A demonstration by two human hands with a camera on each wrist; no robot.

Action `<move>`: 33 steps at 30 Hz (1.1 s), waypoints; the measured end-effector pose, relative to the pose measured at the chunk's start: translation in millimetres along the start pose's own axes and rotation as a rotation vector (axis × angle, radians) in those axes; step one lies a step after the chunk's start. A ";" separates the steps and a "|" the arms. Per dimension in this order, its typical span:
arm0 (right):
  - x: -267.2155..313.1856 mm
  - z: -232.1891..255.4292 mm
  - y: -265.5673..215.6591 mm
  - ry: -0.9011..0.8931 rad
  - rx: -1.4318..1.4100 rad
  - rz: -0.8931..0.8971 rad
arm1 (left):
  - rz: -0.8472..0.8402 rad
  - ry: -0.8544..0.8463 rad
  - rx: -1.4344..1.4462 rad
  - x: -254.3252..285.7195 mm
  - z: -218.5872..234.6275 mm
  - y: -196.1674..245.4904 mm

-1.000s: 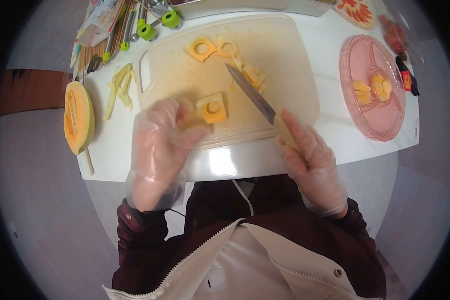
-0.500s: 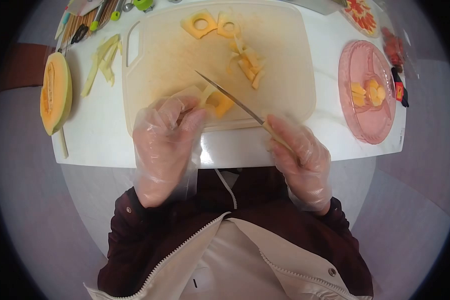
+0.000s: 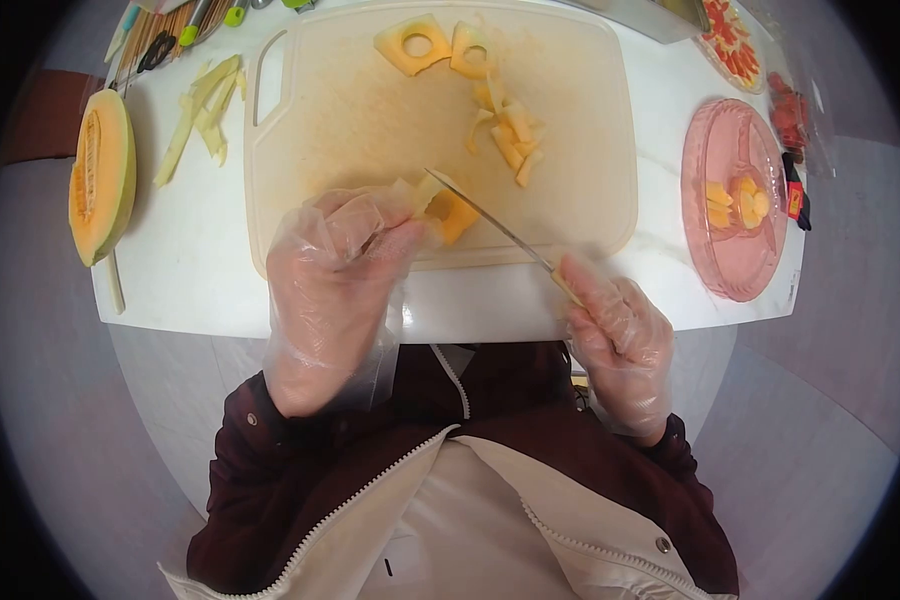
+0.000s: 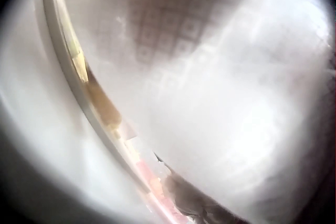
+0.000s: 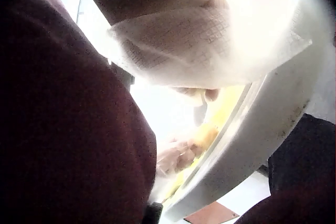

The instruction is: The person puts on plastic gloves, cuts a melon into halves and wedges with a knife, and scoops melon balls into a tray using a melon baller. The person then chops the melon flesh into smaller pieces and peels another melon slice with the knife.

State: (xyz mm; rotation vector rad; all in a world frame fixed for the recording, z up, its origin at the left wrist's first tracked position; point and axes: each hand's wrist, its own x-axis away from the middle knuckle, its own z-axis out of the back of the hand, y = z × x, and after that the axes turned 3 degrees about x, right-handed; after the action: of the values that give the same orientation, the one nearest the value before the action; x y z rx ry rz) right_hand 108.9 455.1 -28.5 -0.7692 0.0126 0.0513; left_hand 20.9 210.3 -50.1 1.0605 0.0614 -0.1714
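Observation:
In the head view my gloved left hand (image 3: 335,275) pinches a melon piece (image 3: 455,220) with a round hole, low over the near part of the cutting board (image 3: 360,120). My gloved right hand (image 3: 622,340) grips a knife (image 3: 500,226) by its handle. The blade slants up and left, its tip overlapping the melon piece in this view. Two more holed melon pieces (image 3: 402,62) lie at the far side of the board, with several offcuts (image 3: 510,130) below them. In the left wrist view the plastic glove hides most of the hand.
On the left stand a half melon (image 3: 118,165) and green rind strips (image 3: 205,110). A pink divided plate (image 3: 715,255) with cut melon sits on the right. Skewers (image 3: 165,22) and green-handled tools (image 3: 198,25) lie at the back left, a plate of red slices (image 3: 735,45) at the back right.
The left hand has moved onto the holed melon piece and taken hold of it. The knife has come down and left toward it, its blade turned edge-on. The head view has shifted slightly.

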 end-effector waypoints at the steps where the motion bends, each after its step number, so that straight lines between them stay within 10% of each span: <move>1: 0.9 1.5 0.1 -0.011 0.002 -0.003 | -0.004 -0.011 -0.026 -1.0 0.8 1.2; 33: 2.3 16.7 1.2 -0.158 0.016 -0.302 | -0.011 -0.007 0.006 1.9 -2.1 -2.6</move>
State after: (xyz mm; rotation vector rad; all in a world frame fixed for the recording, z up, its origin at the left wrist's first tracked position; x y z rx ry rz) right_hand 111.0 467.6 -17.4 -0.7426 -0.2529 -0.1753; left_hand 22.4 210.7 -53.6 1.0660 0.0601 -0.1853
